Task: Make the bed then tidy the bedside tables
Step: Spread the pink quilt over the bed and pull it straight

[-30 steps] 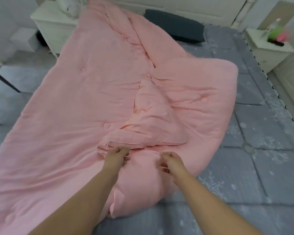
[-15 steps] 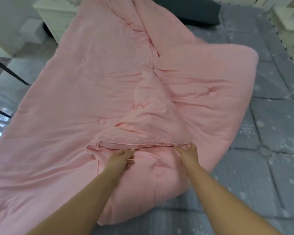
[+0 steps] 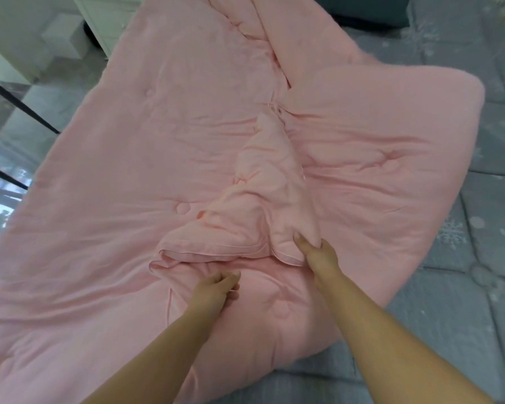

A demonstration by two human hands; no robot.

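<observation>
Head view: pink quilt (image 3: 158, 170) lies rumpled across the grey mattress (image 3: 478, 287), right hand (image 3: 318, 255) gripping its folded corner, left hand (image 3: 216, 290) pinching fabric; bed-making barely begun, bedside tables untouched.

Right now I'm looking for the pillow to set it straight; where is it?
In the head view the dark pillow lies at the top edge, right of centre, on the grey mattress, its near side partly under the pink duvet.

Soft, even indoor light, fairly dim; shadows faint. Whole frame slightly blurred and smeary, worst toward the top corners. Wide-angle bending at edges. No glare.
</observation>
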